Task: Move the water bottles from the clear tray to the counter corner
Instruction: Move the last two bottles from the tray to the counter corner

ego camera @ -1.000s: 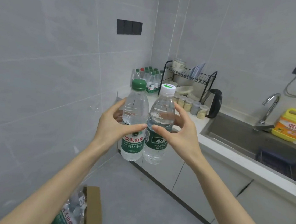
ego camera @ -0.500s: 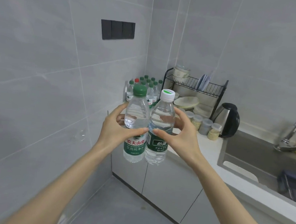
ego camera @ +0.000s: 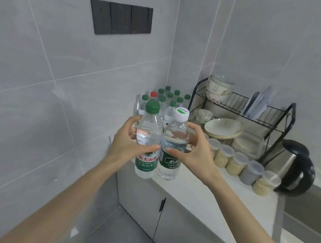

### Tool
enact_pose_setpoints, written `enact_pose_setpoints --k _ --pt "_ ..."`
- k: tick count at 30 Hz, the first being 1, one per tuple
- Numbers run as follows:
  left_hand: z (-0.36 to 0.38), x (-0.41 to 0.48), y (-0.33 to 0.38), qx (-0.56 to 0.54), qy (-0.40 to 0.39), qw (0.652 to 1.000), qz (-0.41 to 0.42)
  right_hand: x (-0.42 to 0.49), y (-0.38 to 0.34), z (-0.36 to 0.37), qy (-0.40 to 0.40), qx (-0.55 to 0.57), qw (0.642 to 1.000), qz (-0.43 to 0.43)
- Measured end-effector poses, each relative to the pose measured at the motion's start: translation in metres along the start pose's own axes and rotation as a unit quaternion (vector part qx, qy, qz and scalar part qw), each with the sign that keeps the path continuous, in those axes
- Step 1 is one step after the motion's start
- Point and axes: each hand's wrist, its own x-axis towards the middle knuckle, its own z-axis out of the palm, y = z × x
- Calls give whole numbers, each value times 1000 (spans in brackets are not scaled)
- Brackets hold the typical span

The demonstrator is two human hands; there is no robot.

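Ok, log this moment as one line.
left hand grips green-capped bottle | right hand grips white-capped bottle | both upright, side by side, not yet set down | bottle cluster in counter corner

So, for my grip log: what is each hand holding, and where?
Left hand grips the green-capped water bottle round its middle, just above the label; right hand grips the white-capped water bottle likewise.

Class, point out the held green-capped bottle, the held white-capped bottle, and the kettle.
held green-capped bottle (ego camera: 149,132): head view, clear body above the label.
held white-capped bottle (ego camera: 175,136): head view, clear body below the neck.
kettle (ego camera: 289,166): head view, steel side of the body.
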Motion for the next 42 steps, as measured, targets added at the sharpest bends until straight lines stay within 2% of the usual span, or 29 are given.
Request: enact_pose_setpoints --k 12,23,32,36,42 --pt "35 147 -78 51 -53 996 -56 130 102 21 -71 10 993 99" --pt "35 245 -147 86 -124 985 -79 196 159 67 -52 -10 983 174" --pt "35 283 -177 66 -195 977 -60 218 184 85 -38 -40 978 201" --pt "33 284 -189 39 -204 975 -79 221 185 82 -51 -58 975 207" --pt "33 285 -191 57 -232 969 -67 219 183 75 -73 -123 969 200"
